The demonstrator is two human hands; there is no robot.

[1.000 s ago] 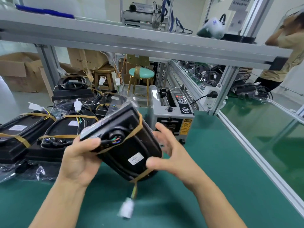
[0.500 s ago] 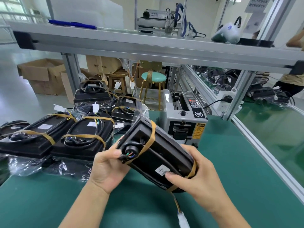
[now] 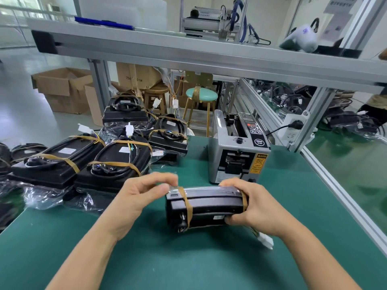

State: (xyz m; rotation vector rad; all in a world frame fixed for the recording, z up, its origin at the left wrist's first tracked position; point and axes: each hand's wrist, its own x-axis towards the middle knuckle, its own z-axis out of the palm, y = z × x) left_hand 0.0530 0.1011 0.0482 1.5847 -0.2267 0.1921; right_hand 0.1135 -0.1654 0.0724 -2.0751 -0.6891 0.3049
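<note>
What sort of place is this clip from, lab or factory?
Likely a factory assembly or packing line. The left hand and right hand hold a taped black unit over a green mat; more taped units lie at left, with a tape dispenser behind and an aluminium frame overhead.

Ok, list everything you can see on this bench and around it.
held unit: one, black, brown tape bands, between the hands
taped units: at least four, black, mat's left side
tape dispenser: one, grey, behind held unit
mat: one, green, bench top
stools: two, teal and wooden, behind bench
cardboard boxes: several, brown, floor at left
left hand: one, pinches held unit's top left corner
right hand: one, grips its right end
</note>
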